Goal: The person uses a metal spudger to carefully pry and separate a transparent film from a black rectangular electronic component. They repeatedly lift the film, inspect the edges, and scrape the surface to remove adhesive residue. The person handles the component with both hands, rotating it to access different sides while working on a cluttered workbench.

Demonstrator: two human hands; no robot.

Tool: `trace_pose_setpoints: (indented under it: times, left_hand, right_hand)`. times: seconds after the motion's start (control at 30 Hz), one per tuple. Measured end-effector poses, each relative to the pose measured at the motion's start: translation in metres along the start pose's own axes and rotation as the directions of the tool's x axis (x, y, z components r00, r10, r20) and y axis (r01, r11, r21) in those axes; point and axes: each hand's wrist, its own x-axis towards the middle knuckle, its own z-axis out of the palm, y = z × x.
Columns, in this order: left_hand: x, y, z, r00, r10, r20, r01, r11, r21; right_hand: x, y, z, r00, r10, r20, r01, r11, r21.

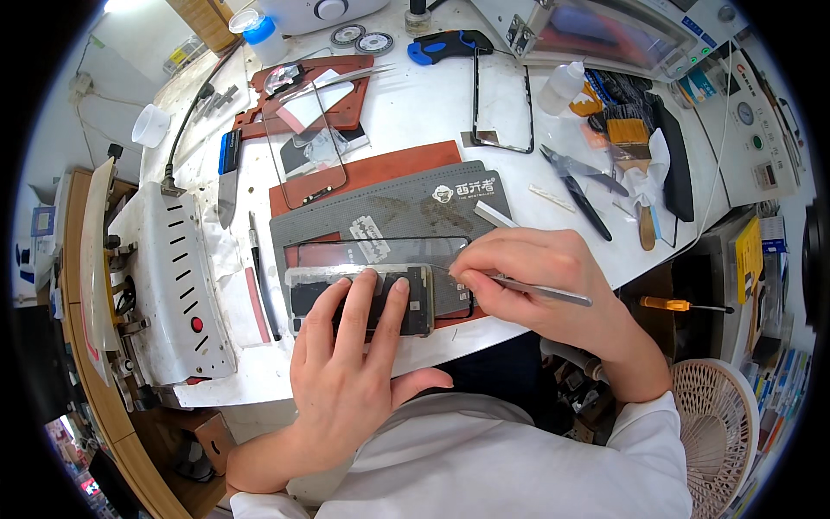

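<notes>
A phone-sized device (419,303) with a dark inner side and a clear, light rim lies near the table's front edge. Across it rest the spread fingers of my left hand (350,363), its thumb stretched to the right. My right hand (540,272) pinches a slim silver metal tool (553,291), whose thin tip points at the device's upper right corner. Whether that tip touches is too small to tell. Under the device lie a thin black frame (398,240) and a grey work mat (389,199), with a reddish-brown mat (424,158) beneath.
At left stands a white slotted machine (186,294). Near it lie a blue-handled blade (228,173) and a thin black pen-like tool (255,251). Scissors (579,182), a brush (629,138) and a dropper bottle (562,88) lie to the right. Behind are a clear-framed panel (303,147) and another black frame (504,104).
</notes>
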Motion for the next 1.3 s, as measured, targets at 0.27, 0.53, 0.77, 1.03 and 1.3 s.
trace_pose_setpoints:
  times: [0.27, 0.53, 0.77, 1.03, 1.3]
  left_hand:
    - [-0.0001, 0.0018, -0.0004, 1.000, -0.007, 0.005, 0.007, 1.000, 0.011]
    - [0.0000, 0.0023, -0.0004, 1.000, -0.006, 0.007, 0.006, 1.000, 0.008]
    - [0.0005, 0.0025, -0.0015, 1.000, -0.004, 0.009, 0.004, 1.000, 0.016]
    - [0.0007, 0.0036, -0.0024, 1.000, -0.011, 0.017, 0.011, 1.000, 0.015]
    - [0.0012, 0.0041, -0.0019, 1.000, -0.013, 0.009, 0.013, 1.000, 0.013]
  right_hand:
    - [-0.0033, -0.0002, 0.0029, 1.000, 0.012, -0.022, -0.012, 1.000, -0.004]
    - [-0.0055, -0.0003, 0.0032, 0.999, 0.025, -0.029, -0.026, 0.999, -0.026]
    - [-0.0065, 0.0007, 0.0038, 0.999, 0.020, -0.027, -0.021, 0.999, -0.031]
    - [-0.0080, 0.0026, 0.0051, 0.999, 0.002, -0.046, -0.004, 0.999, -0.037]
    - [-0.0090, 0.0019, 0.0048, 0.999, 0.009, -0.051, -0.010, 1.000, -0.027]
